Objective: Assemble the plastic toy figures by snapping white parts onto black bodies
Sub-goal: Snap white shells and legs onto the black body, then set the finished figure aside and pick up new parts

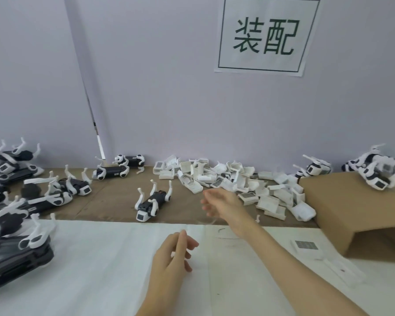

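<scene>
At the far left of the desk (114,258), a crowd of toy figures (16,215) lies heaped, black bodies with white legs sticking up. Further in, two more figures (119,168) rest against the wall. Near the middle, a single figure (151,205) lies on its back on the brown strip, legs in the air, apart from both hands. The left hand (173,255) hovers over the white sheet, fingers loosely curled, holding nothing. Beyond it, the right hand (219,204) reaches forward with fingers relaxed and blurred, empty, just short of the pile of white parts (228,181) along the wall. One white part (306,246) lies alone on the sheet beside the cardboard box (351,208), which carries more figures (379,172) on top. A paper sign (267,35) hangs above.
</scene>
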### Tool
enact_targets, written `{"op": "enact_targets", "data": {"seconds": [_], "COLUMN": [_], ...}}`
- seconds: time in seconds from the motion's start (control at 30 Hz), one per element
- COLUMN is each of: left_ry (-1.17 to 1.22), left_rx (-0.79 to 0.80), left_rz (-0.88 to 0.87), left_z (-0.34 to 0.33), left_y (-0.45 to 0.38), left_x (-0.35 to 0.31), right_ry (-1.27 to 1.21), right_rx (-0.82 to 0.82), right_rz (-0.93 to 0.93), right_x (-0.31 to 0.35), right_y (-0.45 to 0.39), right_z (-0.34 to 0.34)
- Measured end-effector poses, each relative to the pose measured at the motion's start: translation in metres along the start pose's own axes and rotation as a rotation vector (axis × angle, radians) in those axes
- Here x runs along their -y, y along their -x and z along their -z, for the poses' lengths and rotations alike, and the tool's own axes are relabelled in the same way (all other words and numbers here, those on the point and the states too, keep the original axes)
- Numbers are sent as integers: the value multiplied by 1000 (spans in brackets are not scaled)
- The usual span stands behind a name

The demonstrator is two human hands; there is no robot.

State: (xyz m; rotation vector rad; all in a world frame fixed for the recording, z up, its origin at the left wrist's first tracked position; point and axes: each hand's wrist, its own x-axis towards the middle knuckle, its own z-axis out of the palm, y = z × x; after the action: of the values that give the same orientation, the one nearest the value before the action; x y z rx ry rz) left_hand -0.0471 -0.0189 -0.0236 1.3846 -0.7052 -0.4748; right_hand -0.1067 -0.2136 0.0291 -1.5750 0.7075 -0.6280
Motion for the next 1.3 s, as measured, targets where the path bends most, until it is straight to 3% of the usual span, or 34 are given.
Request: {"op": "enact_targets", "data": {"seconds": [0.07, 0.13, 0.27, 0.4, 0.77, 0.93, 1.1, 1.23, 1.3], "left_ry": [7, 6, 27, 32, 169, 251, 170, 306, 351], "left_rx": [-30, -42, -80, -95, -116, 203, 255, 340, 370], "left_rz": [-2, 13, 45, 46, 158, 42, -35, 39, 94], "left_z": [3, 5, 6, 7, 5, 0, 5, 9, 11], "left_y": [-3, -6, -8, -7, -2, 8, 11, 10, 8], "left_x": [3, 6, 6, 4, 0, -8, -10, -10, -9], "right_ry": [319, 524, 629, 672, 225, 237, 267, 17, -95], "right_rx": [-16, 80, 267, 122, -83, -60, -23, -273, -288], "right_rz": [139, 274, 314, 408, 347, 457, 566, 340, 218], "right_x": [-5, -5, -5, -9, -10, -24, -34, -36, -30], "right_y": [-13, -25, -45, -53, 45, 112, 153, 158, 159], "right_z": [-29, -52, -96, -121, -38, -15, 3, 15, 20]}}
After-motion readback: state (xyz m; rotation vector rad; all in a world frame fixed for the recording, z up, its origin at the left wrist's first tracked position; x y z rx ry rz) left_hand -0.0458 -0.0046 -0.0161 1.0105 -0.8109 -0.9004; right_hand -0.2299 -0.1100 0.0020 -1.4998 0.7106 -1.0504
